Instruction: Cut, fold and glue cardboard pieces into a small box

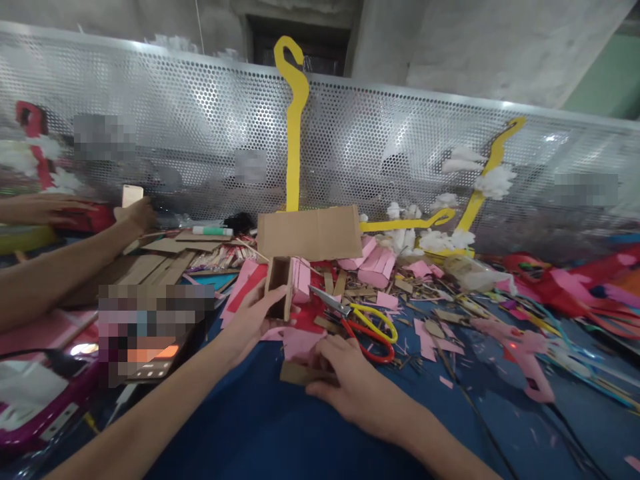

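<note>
My left hand (253,320) is closed around a small open cardboard box (279,283), whose hollow inside faces me. Lower and to the right, my right hand (350,380) has its fingers curled over a flat piece of cardboard (294,373) on the blue table. Scissors (345,311) with one red and one yellow handle lie just beyond my right hand, blades pointing left. Pink paper scraps (300,343) lie between my two hands. Behind the small box stands a larger cardboard piece (310,233), with a yellow hook-topped strip (294,140) rising behind it.
At right lies a pink glue gun (520,353) with a black cord. Cardboard strips (155,267) and a glue stick (213,231) are at left, near another person's hand (137,213) holding a phone (133,195). A perforated metal panel (200,127) closes off the back.
</note>
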{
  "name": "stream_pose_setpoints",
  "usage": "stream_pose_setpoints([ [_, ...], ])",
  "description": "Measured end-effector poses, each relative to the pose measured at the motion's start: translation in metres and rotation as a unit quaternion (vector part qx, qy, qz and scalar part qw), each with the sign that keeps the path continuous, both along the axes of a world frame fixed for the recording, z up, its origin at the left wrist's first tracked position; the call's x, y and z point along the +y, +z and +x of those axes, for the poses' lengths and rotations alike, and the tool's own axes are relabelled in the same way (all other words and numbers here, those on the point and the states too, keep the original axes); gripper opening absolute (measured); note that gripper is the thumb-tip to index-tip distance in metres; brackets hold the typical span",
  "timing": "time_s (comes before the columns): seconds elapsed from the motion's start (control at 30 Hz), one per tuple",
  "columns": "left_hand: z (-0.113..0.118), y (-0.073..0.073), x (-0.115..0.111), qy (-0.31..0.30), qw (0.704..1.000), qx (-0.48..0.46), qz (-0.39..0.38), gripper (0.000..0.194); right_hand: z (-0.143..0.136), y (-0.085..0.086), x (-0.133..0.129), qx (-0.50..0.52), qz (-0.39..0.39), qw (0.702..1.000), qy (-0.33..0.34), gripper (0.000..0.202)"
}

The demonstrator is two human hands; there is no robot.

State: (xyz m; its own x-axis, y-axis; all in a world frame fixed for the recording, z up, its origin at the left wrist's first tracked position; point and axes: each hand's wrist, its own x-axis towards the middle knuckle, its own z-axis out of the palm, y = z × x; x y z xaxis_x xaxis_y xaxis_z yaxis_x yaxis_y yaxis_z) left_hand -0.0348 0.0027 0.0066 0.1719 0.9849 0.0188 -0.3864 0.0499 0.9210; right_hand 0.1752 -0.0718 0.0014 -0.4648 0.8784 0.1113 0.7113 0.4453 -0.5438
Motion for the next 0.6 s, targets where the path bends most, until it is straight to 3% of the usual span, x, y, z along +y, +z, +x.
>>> stream_pose_setpoints([
  [0.13,0.001,-0.001,0.0,-0.003,1.0,0.015,-0.006,0.032,0.003,0.004,-0.001,0.062,-0.003,0.998,0.022,0.012],
  [0.23,0.001,-0.003,0.0,0.002,0.999,0.031,-0.026,0.037,0.008,0.004,0.005,0.2,0.038,0.979,-0.029,0.006],
  [0.33,0.001,-0.002,-0.004,-0.026,0.998,0.038,-0.037,0.043,0.017,0.004,0.015,0.347,0.03,0.933,-0.092,0.014],
  [0.47,0.001,0.002,-0.01,-0.072,0.995,0.049,-0.051,0.046,0.029,0.004,0.024,0.499,-0.056,0.854,-0.139,0.023],
  [0.53,0.001,0.002,-0.01,-0.085,0.993,0.05,-0.06,0.046,0.03,0.005,0.025,0.547,-0.093,0.818,-0.149,0.025],
  [0.6,0.0,0.0,-0.009,-0.105,0.991,0.037,-0.07,0.047,0.029,0.007,0.025,0.563,-0.125,0.804,-0.145,0.025],
])
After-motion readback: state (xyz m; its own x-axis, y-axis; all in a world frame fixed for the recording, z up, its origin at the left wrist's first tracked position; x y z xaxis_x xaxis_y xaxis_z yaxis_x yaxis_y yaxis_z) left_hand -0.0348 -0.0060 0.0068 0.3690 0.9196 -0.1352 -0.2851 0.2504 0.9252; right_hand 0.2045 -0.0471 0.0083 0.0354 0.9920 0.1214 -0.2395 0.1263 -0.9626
